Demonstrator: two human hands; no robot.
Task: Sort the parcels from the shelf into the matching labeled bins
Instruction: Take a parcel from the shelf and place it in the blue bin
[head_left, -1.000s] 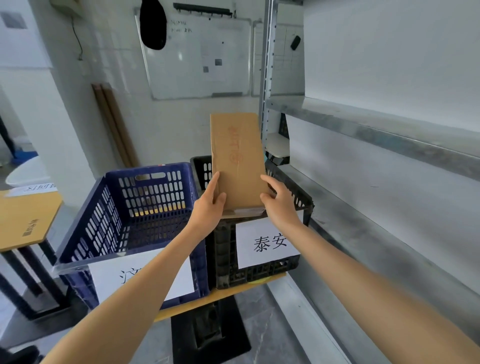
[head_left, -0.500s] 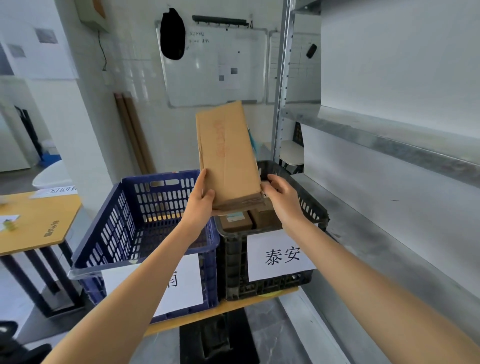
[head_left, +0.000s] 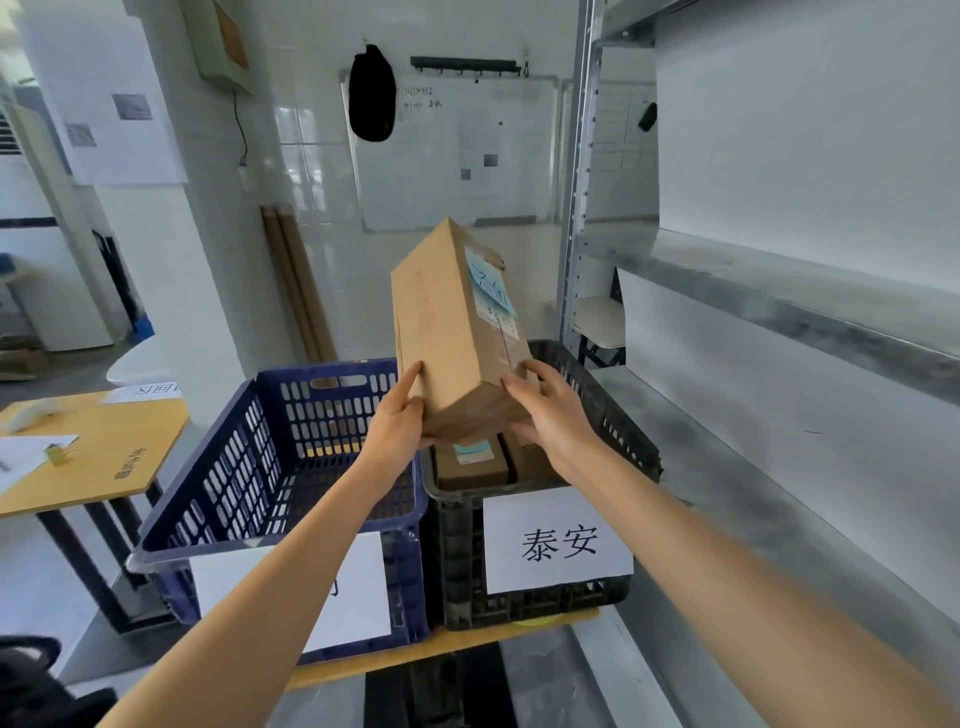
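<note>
Head view: Your left hand (head_left: 397, 421) and right hand (head_left: 550, 415) both grip the lower end of a cardboard parcel (head_left: 447, 343), one on each side. It is held in the air, tilted, above the near-left part of the black crate (head_left: 631, 441) labelled 泰安 (head_left: 558, 543). A blue sticker (head_left: 491, 291) shows on its right face. Two boxes (head_left: 470, 462) lie inside that crate. The blue crate (head_left: 218, 467) stands touching its left side.
</note>
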